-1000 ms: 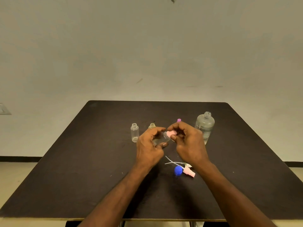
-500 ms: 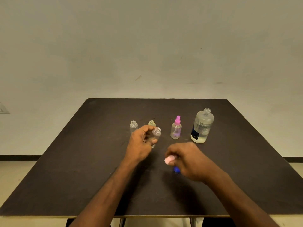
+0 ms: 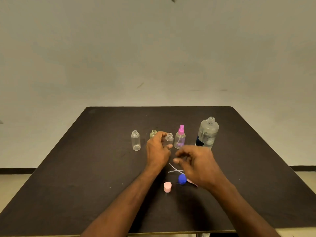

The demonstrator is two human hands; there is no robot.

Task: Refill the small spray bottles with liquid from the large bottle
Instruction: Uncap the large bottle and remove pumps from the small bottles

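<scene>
Several small bottles stand in a row mid-table: a clear open one [image 3: 136,140], a yellowish open one [image 3: 153,134] partly behind my left hand, a clear open one [image 3: 169,139] and one with a magenta spray top [image 3: 180,137]. My left hand [image 3: 158,151] grips the third bottle upright on the table. The large open bottle [image 3: 207,132], part full of clear liquid, stands at the right. My right hand [image 3: 198,164] hovers above the table with curled fingers, holding nothing. A pink cap [image 3: 167,187] lies near me.
On the dark table [image 3: 85,177] a blue cap [image 3: 182,179], white dip tubes [image 3: 174,169] and a pink spray head [image 3: 191,182] lie under my right hand. A plain wall rises behind the table's far edge.
The pink cap came off the bottle; my right hand set it on the table near me and let go, then rose. My left hand stood the opened bottle upright in the row.
</scene>
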